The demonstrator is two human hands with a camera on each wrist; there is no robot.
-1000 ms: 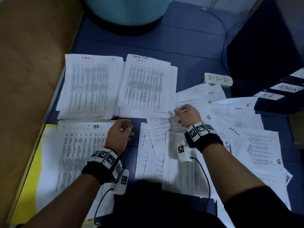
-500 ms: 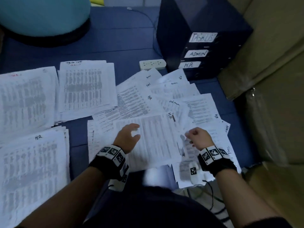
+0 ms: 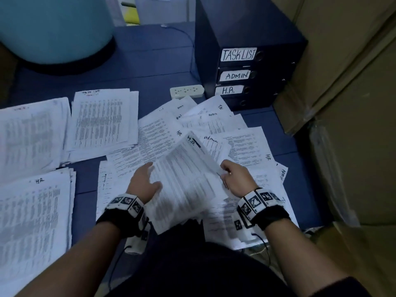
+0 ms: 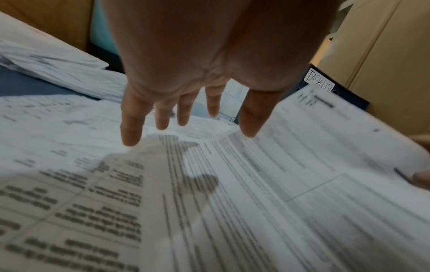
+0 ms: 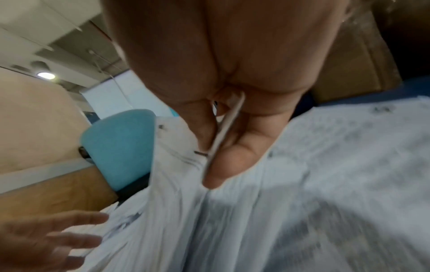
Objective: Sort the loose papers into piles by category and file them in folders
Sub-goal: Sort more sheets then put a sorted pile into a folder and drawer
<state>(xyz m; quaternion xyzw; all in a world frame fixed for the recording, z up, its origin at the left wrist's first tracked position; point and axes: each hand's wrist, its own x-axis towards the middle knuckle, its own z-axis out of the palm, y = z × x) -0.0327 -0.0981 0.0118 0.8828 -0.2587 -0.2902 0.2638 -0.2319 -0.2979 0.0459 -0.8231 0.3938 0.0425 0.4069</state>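
Black wristbands carry white marker-printed blocks (cables trailing).

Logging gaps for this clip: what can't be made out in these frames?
- Printed text of the lifted sheet marked H.R.: blurred in every view.
- Heading of the far-left pile: smeared, cut by the head view's edge.
- Right hand fingertips: behind the sheet's edge.
- Lowest binder label: covered by loose papers.

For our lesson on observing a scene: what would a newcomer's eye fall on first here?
First, the sheet marked H.R., lifted at the centre, the right hand pinching its right edge and the left hand open at its left edge. Then the dark folders stacked at the back right, labelled TASKLIST, ADMIN, H.R., and the loose papers fanned in front of them.
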